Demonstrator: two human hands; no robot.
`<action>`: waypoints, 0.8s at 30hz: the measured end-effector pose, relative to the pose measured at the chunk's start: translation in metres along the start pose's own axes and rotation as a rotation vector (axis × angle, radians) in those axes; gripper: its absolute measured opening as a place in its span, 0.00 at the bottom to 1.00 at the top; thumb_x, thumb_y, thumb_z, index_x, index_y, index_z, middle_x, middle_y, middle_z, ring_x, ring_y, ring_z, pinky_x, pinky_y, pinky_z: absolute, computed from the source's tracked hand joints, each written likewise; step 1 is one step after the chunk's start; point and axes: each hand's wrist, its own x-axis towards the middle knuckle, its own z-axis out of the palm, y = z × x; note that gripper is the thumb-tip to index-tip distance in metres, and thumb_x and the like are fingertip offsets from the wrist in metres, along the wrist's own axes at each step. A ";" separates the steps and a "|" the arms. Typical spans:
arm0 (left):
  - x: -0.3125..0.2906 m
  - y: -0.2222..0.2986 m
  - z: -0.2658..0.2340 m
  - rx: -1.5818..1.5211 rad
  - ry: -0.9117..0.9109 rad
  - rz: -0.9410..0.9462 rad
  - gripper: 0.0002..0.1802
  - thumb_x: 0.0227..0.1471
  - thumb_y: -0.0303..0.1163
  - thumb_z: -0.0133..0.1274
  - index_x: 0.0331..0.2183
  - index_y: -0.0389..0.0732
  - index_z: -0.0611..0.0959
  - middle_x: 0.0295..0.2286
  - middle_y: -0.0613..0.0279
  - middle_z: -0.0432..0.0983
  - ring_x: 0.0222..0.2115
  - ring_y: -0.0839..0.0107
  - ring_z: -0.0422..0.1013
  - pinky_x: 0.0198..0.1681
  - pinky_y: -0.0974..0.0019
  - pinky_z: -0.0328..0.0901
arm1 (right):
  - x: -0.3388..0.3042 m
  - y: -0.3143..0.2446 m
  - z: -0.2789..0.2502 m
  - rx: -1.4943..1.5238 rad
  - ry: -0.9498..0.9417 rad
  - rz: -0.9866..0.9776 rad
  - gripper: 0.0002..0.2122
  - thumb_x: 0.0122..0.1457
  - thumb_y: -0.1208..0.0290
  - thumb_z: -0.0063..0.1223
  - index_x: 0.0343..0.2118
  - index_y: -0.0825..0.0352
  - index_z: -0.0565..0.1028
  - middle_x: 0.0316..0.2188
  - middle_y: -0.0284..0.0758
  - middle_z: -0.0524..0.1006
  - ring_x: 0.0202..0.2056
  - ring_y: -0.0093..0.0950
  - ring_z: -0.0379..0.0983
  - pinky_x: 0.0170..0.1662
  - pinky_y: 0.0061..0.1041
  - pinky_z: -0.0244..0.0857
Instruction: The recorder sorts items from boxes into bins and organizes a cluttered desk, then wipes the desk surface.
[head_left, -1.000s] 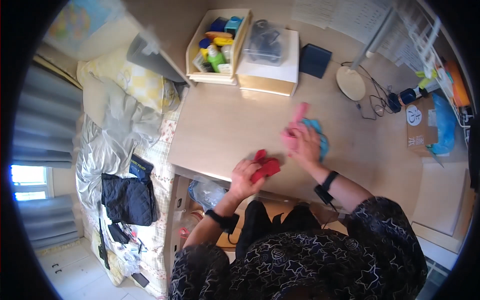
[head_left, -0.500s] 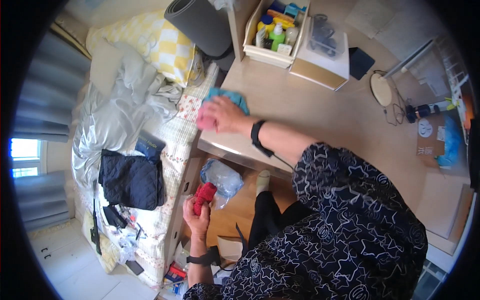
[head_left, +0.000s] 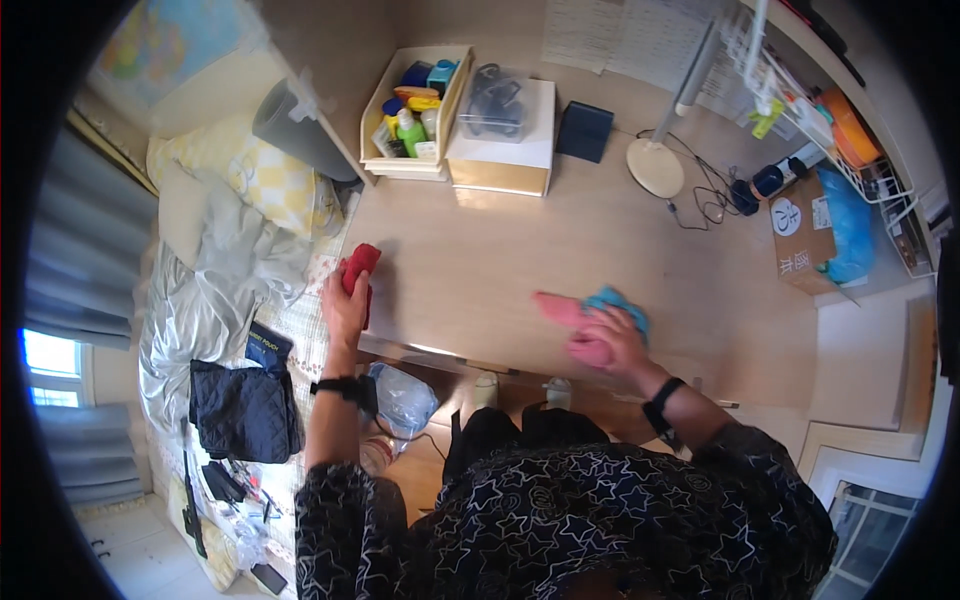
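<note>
Desktop (head_left: 460, 260), pale and smooth, is bounded on the left by an edge seen beside the bed (head_left: 200, 310) and on the near side by a long edge, beyond which wooden floor (head_left: 425, 470) is shown. Between the two hands, a broad bare stretch of the surface is left for sideways movement, and it is continued on the far side as far as the stored goods. The bed is covered with rumpled silvery fabric, and a dark quilted piece (head_left: 245, 412) is laid on its near part. On the right, a cardboard box (head_left: 800, 240) is placed next to a blue bag (head_left: 850, 230). Along the far side, a cream bin (head_left: 405, 168) filled with bottles is set left of a white box (head_left: 532, 125), on which a clear container (head_left: 495, 110) is rested; farther right, a round lamp base (head_left: 655, 168) is seen.

The left forearm is stretched toward the desk's left edge, and the red cloth (head_left: 363, 262) is gripped there in the curled left hand (head_left: 345, 308). The right hand (head_left: 615, 340) is held palm down near the desk's near edge, over the pink cloth (head_left: 560, 310), with the teal cloth (head_left: 633, 312) bunched at its far side; whether these are gripped or merely pressed cannot be told.
</note>
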 end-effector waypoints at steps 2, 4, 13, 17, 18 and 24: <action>0.003 0.021 0.017 0.254 0.009 -0.025 0.23 0.43 0.42 0.55 0.40 0.38 0.73 0.36 0.50 0.70 0.37 0.57 0.67 0.40 0.59 0.62 | -0.053 0.038 -0.025 -0.007 0.099 0.143 0.24 0.33 0.66 0.65 0.38 0.56 0.72 0.50 0.38 0.65 0.52 0.42 0.57 0.55 0.39 0.50; 0.003 0.040 0.033 0.555 0.287 0.121 0.26 0.40 0.41 0.56 0.42 0.41 0.72 0.36 0.52 0.71 0.38 0.51 0.66 0.43 0.57 0.61 | -0.106 0.077 -0.044 -0.142 0.278 0.230 0.25 0.31 0.68 0.65 0.39 0.58 0.72 0.48 0.40 0.66 0.50 0.43 0.59 0.53 0.38 0.52; 0.027 0.120 0.113 -0.338 -0.120 -0.038 0.30 0.45 0.40 0.53 0.45 0.29 0.68 0.42 0.40 0.67 0.45 0.49 0.63 0.48 0.59 0.58 | -0.196 0.190 -0.095 -0.244 0.401 0.554 0.26 0.37 0.66 0.58 0.44 0.61 0.67 0.50 0.41 0.63 0.52 0.43 0.56 0.55 0.40 0.48; 0.068 0.133 0.145 -0.556 -0.224 -0.165 0.31 0.48 0.41 0.52 0.46 0.26 0.66 0.44 0.39 0.65 0.47 0.52 0.63 0.49 0.62 0.57 | -0.135 0.158 -0.114 -0.527 0.036 0.969 0.31 0.39 0.60 0.60 0.48 0.62 0.64 0.54 0.45 0.57 0.56 0.42 0.50 0.56 0.45 0.43; 0.077 0.135 0.154 -0.599 -0.256 -0.172 0.33 0.49 0.42 0.50 0.48 0.26 0.64 0.46 0.39 0.64 0.47 0.52 0.62 0.50 0.62 0.57 | -0.112 0.149 -0.118 -0.524 0.139 0.777 0.32 0.39 0.60 0.60 0.49 0.62 0.63 0.55 0.46 0.56 0.56 0.42 0.50 0.56 0.44 0.44; 0.091 0.153 0.191 -0.821 -0.274 -0.391 0.39 0.48 0.48 0.50 0.50 0.25 0.60 0.49 0.39 0.59 0.50 0.53 0.58 0.52 0.63 0.53 | 0.088 0.150 -0.092 0.173 0.307 0.432 0.30 0.46 0.65 0.56 0.52 0.68 0.58 0.53 0.46 0.59 0.53 0.39 0.58 0.52 0.33 0.55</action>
